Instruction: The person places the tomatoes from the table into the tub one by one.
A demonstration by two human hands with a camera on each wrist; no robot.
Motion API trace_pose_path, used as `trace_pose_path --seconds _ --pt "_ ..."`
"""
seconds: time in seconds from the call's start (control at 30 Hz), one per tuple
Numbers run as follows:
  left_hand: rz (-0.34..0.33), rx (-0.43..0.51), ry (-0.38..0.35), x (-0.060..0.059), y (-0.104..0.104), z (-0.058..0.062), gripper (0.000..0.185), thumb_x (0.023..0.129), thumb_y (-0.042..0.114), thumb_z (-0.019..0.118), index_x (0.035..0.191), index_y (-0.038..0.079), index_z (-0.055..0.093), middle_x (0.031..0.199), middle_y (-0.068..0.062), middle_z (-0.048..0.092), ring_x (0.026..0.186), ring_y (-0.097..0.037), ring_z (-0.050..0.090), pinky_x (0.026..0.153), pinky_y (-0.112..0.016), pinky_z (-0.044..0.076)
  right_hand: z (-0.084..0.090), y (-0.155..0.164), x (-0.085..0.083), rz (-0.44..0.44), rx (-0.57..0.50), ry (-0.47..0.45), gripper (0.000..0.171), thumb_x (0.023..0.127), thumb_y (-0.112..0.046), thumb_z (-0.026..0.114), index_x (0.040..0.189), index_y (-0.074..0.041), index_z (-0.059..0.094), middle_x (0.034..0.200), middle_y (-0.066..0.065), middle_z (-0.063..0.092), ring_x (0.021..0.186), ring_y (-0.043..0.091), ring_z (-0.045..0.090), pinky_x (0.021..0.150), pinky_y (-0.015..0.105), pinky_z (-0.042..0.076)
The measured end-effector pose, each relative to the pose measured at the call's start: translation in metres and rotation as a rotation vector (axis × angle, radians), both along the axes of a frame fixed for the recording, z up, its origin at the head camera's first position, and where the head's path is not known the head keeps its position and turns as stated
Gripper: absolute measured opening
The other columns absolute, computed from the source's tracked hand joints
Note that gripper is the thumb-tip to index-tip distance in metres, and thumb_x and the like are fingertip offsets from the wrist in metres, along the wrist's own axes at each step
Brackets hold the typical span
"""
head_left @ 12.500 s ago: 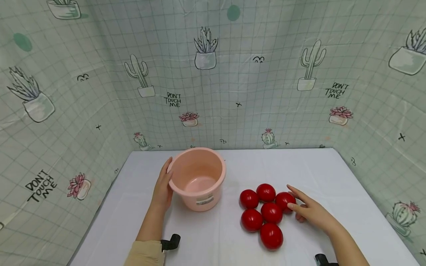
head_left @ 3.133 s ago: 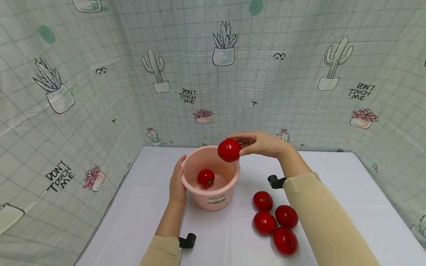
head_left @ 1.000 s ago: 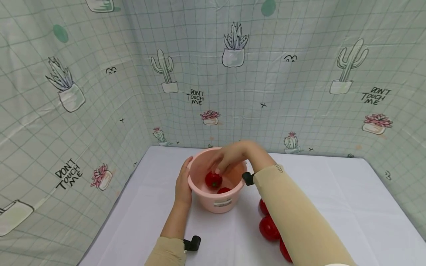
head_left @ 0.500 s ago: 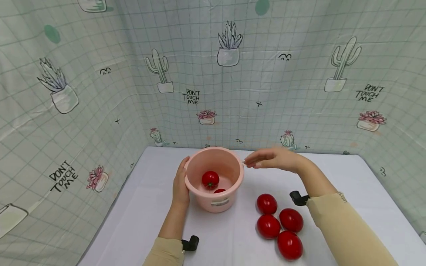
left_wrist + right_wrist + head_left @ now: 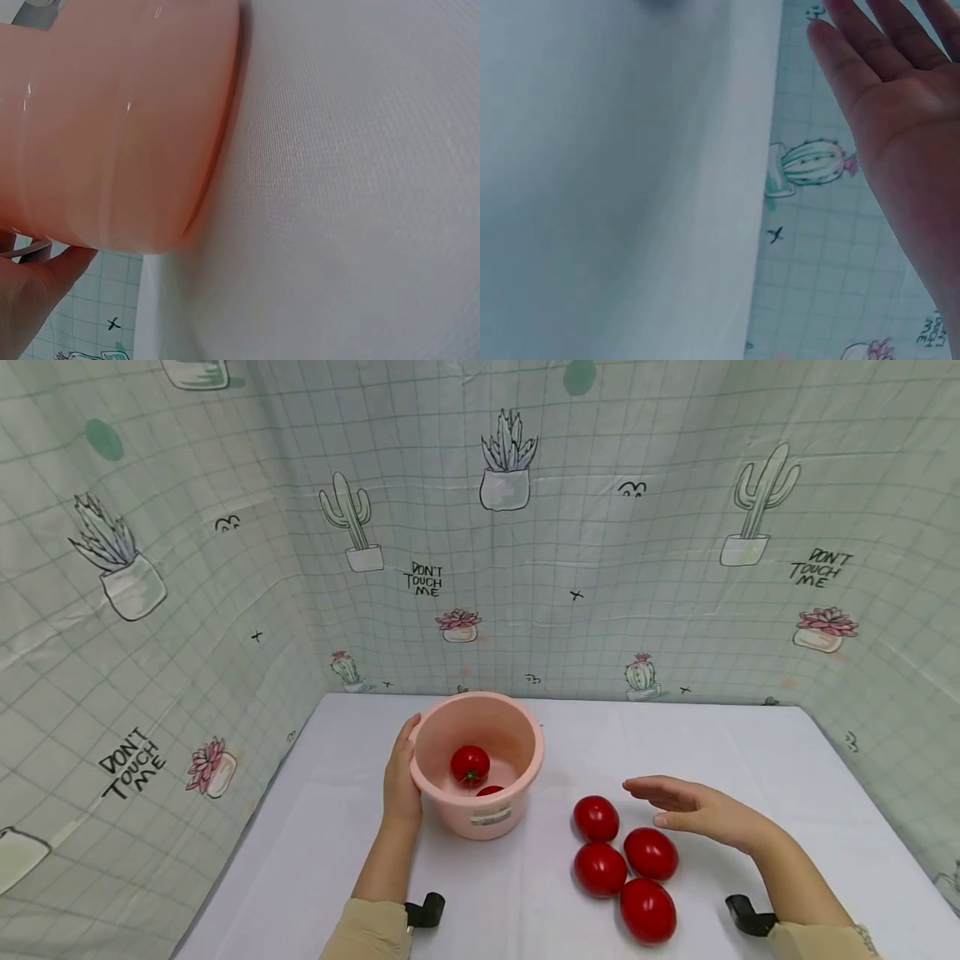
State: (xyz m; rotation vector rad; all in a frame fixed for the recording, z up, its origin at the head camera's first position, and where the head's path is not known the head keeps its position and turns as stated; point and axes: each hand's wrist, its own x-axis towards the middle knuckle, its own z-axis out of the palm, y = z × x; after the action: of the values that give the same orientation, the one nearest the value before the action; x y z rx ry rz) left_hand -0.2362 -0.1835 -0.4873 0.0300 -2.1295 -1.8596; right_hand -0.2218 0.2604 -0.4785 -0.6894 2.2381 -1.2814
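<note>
A pink plastic bucket stands upright on the white table in the head view. My left hand holds its left side at the rim; the left wrist view shows the fingers at the bucket wall. Inside lie two tomatoes, one red tomato with its green stem showing and another tomato mostly hidden by the front rim. Several more tomatoes lie grouped right of the bucket. My right hand, fingers extended and holding nothing, hovers just above and right of that group, nearest the rightmost tomato.
The white table ends at a patterned cloth backdrop, which also hangs along the left and right sides. Black wrist mounts sit on both forearms.
Earlier, my right hand carried a second tomato into the bucket and let it go. Since then it has come out and moved right and nearer, over the remaining group. My left hand stays at the bucket.
</note>
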Motion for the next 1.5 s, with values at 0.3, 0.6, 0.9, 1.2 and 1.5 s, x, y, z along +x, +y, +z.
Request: trace_pose_path --seconds 0.3,0.6,0.9,1.2,1.5 --pt "0.006 0.019 0.0 0.0 -0.002 -0.002 0.043 0.105 0.042 0.027 0.143 0.042 0.047 0.15 0.015 0.046 0.144 -0.011 0.036 0.121 -0.047 0.029 -0.031 0.011 0.014 -0.028 -0.07 -0.141 0.058 0.097 -0.02 0.057 0.152 -0.013 0.038 0.156 0.024 0.035 0.126 -0.013 0.047 0.095 0.013 0.046" --pt "-0.008 0.033 0.001 0.001 -0.002 -0.001 0.043 0.104 0.044 0.027 0.142 0.044 0.046 0.15 0.015 0.046 0.144 -0.011 0.036 0.12 -0.048 0.03 -0.034 0.011 0.017 0.0 -0.025 -0.138 0.061 0.094 -0.022 0.063 0.15 -0.013 0.041 0.153 0.024 0.039 0.12 -0.017 0.047 0.093 0.016 0.047" --pt "-0.01 0.039 -0.002 0.001 -0.003 -0.003 0.042 0.104 0.046 0.028 0.141 0.045 0.046 0.149 0.017 0.047 0.143 -0.009 0.037 0.119 -0.048 0.032 -0.033 0.011 0.022 0.01 0.07 -0.077 0.058 0.092 -0.028 0.067 0.146 -0.021 0.048 0.149 0.015 0.048 0.117 -0.015 0.046 0.099 0.048 0.043" --pt "-0.025 0.056 0.004 -0.001 -0.002 -0.004 0.042 0.104 0.044 0.027 0.14 0.046 0.047 0.148 0.017 0.047 0.143 -0.009 0.037 0.12 -0.048 0.029 -0.034 0.013 0.023 0.016 0.087 -0.093 0.058 0.091 -0.028 0.067 0.146 -0.026 0.049 0.147 0.01 0.05 0.116 -0.011 0.048 0.096 0.035 0.047" --pt "-0.019 0.055 -0.007 0.001 -0.002 -0.003 0.042 0.103 0.044 0.027 0.14 0.047 0.047 0.149 0.017 0.047 0.143 -0.009 0.037 0.121 -0.048 0.028 -0.036 0.012 0.024 0.01 0.097 -0.083 0.057 0.09 -0.029 0.068 0.144 -0.026 0.05 0.143 0.008 0.054 0.115 -0.008 0.05 0.094 0.035 0.048"
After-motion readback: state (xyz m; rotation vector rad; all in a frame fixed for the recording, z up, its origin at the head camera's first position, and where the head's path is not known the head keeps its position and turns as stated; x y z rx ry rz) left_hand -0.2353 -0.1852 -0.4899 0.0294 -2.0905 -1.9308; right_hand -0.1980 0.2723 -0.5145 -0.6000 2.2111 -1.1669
